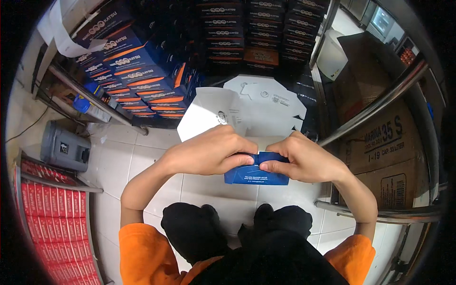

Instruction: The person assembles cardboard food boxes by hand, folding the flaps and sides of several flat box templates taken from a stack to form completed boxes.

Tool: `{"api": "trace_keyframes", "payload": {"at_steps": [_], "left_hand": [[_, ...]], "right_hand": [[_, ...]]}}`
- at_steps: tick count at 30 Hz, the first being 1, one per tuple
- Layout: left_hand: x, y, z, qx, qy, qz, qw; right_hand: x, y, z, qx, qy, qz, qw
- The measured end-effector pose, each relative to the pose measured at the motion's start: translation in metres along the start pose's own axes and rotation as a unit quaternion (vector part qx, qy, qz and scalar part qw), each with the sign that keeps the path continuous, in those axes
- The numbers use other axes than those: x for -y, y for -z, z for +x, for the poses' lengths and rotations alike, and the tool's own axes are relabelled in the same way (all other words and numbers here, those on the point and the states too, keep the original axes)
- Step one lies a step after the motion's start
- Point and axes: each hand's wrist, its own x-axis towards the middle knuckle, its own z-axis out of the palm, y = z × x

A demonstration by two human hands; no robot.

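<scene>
A partly folded cardboard food box is in front of me, its blue printed outer wall (pixel 257 175) facing me and its white inside (pixel 209 113) turned up. My left hand (pixel 213 149) pinches the left part of the near wall's top edge, thumb on the blue side, fingers behind. Close beside it, my right hand (pixel 308 157) grips the same edge with its thumb on the blue face. The two thumbs almost meet at a slot or seam in the wall. Beyond, a white notched panel (pixel 273 97) with small dark prints lies spread out; whether it belongs to the same box cannot be made out.
Stacked blue-and-orange boxes (pixel 137 71) fill the left of the rack, with dark box stacks (pixel 221 33) behind. Metal rack bars (pixel 380 99) run along both sides. A brown carton (pixel 389 152) stands right; red packs (pixel 57 204) and a grey bin (pixel 65 146) stand left.
</scene>
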Motion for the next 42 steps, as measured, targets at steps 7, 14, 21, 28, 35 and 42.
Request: {"api": "trace_keyframes", "payload": {"at_steps": [7, 14, 21, 28, 35, 42], "left_hand": [[0.012, -0.015, 0.004, 0.004, -0.009, 0.040, 0.999], [0.017, -0.021, 0.009, 0.020, 0.010, 0.062, 0.998], [0.019, -0.032, 0.011, 0.097, 0.078, 0.094, 0.988], [0.046, -0.021, 0.029, -0.444, -0.013, 0.042, 0.895], [0.088, -0.028, 0.035, -0.548, 0.118, -0.188, 0.806], [0.136, -0.091, 0.085, -0.585, 0.030, -0.138, 0.798]], "right_hand": [[-0.018, -0.031, 0.004, -0.019, 0.017, 0.024, 0.999], [-0.041, -0.032, 0.007, 0.025, -0.010, 0.115, 0.993], [-0.043, -0.051, 0.008, 0.017, 0.016, 0.038, 0.999], [-0.042, -0.058, 0.012, -0.196, 0.056, -0.169, 0.964], [-0.081, 0.003, 0.010, -0.521, 0.016, -0.180, 0.834], [-0.128, -0.038, 0.074, -0.622, 0.035, 0.142, 0.770]]}}
